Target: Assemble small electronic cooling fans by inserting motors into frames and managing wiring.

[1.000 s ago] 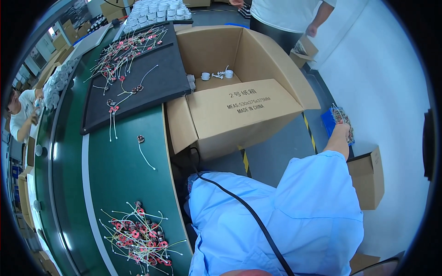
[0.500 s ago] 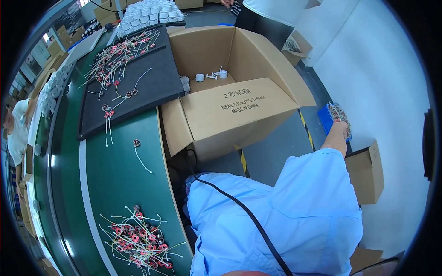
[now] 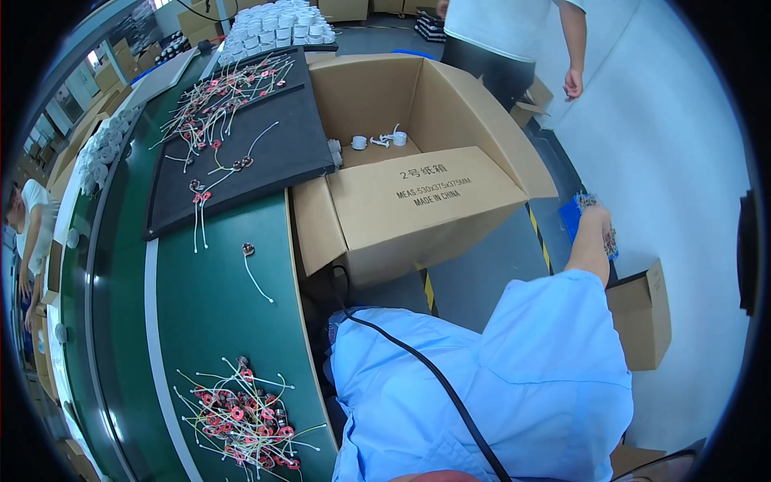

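My right arm reaches out in a blue sleeve [image 3: 546, 329] to the far right. My right hand [image 3: 594, 223] is over a blue bin [image 3: 570, 218] at the foot of the white wall, touching the small wired parts [image 3: 609, 239] piled in it. Its fingers are hidden among the parts, so I cannot see what they hold. My left hand is not in view. On the green bench lies a heap of red ring-shaped parts with pale wire leads [image 3: 241, 418]. A single wired part [image 3: 249, 250] lies farther up the bench.
A large open cardboard box [image 3: 434, 193] stands beside the bench with a few white plastic pieces inside. A black tray [image 3: 265, 169] carries more wired parts; white cups [image 3: 277, 28] are stacked behind it. A black cable [image 3: 401, 345] crosses my front. Co-workers [image 3: 494, 32] stand at the back and left.
The whole view has shifted slightly, moving the scene right and down. My right hand stays at the blue bin, now deeper over its parts. More of the co-worker at the back shows, including a lowered arm.
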The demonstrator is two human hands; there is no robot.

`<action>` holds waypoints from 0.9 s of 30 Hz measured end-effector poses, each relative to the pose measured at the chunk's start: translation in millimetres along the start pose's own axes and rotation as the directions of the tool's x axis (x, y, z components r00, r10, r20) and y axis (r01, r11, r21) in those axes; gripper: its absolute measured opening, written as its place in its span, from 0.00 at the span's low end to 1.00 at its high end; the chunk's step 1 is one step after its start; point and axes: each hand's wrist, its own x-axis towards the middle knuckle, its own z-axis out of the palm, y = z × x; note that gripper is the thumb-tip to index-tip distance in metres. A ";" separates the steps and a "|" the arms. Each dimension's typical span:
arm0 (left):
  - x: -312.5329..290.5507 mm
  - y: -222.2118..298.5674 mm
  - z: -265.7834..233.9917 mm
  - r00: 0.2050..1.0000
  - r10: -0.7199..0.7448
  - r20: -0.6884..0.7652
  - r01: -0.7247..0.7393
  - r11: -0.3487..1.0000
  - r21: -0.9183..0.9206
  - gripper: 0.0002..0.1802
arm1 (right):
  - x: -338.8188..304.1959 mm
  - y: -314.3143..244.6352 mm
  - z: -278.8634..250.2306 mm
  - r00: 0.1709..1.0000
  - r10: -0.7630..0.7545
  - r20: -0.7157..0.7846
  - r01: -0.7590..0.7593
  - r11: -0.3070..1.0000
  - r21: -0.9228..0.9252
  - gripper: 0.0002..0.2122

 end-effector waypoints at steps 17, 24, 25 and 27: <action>32.3 63.3 16.6 0.340 -0.903 -0.263 0.911 0.386 -0.147 0.38 | -571.5 194.9 85.1 -0.344 0.836 0.428 -0.278 0.345 -0.897 0.10; 24.2 58.6 16.0 0.358 -0.901 -0.244 0.931 0.363 0.028 0.36 | -588.0 263.0 88.7 -0.197 0.875 0.441 -0.083 0.433 -0.897 0.07; 23.8 56.1 16.0 0.345 -0.908 -0.237 0.936 0.352 0.012 0.34 | -580.6 272.6 94.0 -0.200 0.879 0.433 -0.081 0.426 -0.901 0.07; 26.9 55.2 16.2 0.322 -0.918 -0.231 0.944 0.331 0.000 0.33 | -567.3 284.1 103.1 -0.162 0.914 0.373 -0.178 0.345 -0.922 0.07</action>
